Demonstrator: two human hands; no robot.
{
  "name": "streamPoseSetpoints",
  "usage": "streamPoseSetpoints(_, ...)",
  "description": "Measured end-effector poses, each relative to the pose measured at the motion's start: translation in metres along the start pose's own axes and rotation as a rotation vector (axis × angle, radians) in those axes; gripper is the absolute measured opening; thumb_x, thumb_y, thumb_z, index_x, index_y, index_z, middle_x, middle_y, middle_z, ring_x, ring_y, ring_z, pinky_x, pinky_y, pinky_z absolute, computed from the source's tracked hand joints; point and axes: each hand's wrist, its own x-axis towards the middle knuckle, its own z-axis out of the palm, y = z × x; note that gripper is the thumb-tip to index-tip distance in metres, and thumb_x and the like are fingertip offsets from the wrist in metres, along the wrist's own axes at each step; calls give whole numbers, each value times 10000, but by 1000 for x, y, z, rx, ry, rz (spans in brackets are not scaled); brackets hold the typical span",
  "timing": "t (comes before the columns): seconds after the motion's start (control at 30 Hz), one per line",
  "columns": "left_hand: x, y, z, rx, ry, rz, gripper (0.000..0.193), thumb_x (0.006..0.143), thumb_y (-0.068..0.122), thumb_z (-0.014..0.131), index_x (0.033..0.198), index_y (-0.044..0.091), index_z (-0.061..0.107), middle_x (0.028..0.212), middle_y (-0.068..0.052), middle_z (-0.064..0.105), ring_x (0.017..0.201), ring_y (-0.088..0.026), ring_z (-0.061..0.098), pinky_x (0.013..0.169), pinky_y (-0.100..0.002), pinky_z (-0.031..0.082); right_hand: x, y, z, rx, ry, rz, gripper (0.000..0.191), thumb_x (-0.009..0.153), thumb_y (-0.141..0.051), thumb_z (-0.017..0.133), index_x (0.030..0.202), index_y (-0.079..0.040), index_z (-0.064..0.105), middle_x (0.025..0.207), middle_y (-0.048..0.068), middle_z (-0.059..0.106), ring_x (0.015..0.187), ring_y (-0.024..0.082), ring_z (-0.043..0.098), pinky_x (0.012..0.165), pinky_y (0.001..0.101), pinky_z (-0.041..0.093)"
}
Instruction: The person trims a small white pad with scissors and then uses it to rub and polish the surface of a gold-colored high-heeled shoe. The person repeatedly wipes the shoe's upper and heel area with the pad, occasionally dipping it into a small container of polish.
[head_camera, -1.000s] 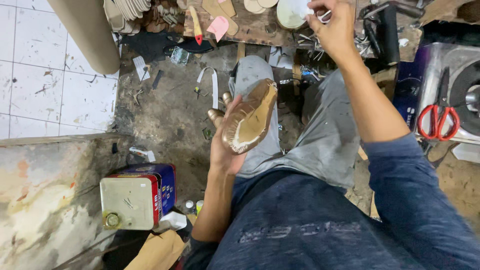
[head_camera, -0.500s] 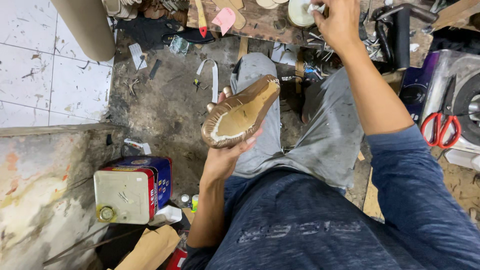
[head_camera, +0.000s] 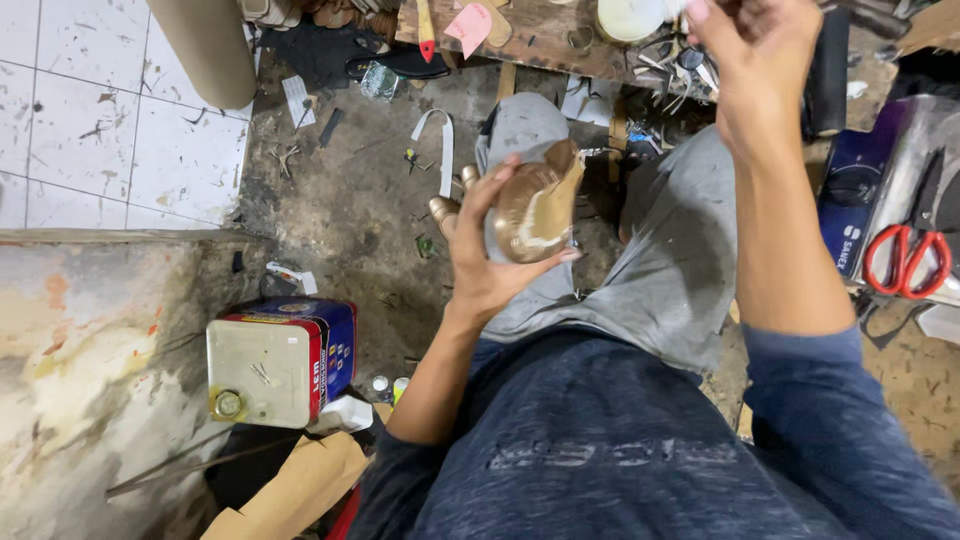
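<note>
Head view: left hand (head_camera: 485, 265) around tan shoe (head_camera: 535, 205).

One shoe (head_camera: 535, 205), one tin can (head_camera: 280, 360) (square), one scissors (head_camera: 905, 255).

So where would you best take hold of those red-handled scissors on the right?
Probably by the red loops, coming from above: the scissors lie flat beside a dark blue box, handles nearest the person and exposed, blades pointing away. The right hand is nearer.
</note>
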Motion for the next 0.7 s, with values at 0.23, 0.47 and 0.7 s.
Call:
streamPoseSetpoints(0.23, 27, 16, 49, -91, 34, 274, 933, 772, 155, 1006, 1482, 205, 401, 1575, -110, 475, 1441, -289, 507, 1234, -426, 456, -102, -127, 25, -172, -159, -265, 212, 969, -34, 761, 1150, 41, 681, 1149, 114, 693, 977, 142, 673, 845, 228, 549)
streamPoseSetpoints(0.47, 39, 35, 63, -16, 4, 444, 889, 818, 66, 942, 1492, 224, 385, 1552, -94, 474, 1484, -314, 497, 1269, -495, 378, -119, -148, 19, -275, -124, -239, 250, 906, 42, 782, 1145, 43, 708, 1102, 133, 691, 910, 125, 656, 765, 213, 510)
streamPoseSetpoints(0.7, 38, 39, 66, 26, -52, 443, 889, 818, 49, 922, 1506, 224, 387, 1562, -101, 464, 1497, -327, 482, 1272, -501, 372, -124, -147, 6, -383, -163, -251, 257, 956, 71, 812, 1201, 44, 738, 1114, 133, 708, 845, 96, 643, 657, 170, 462)
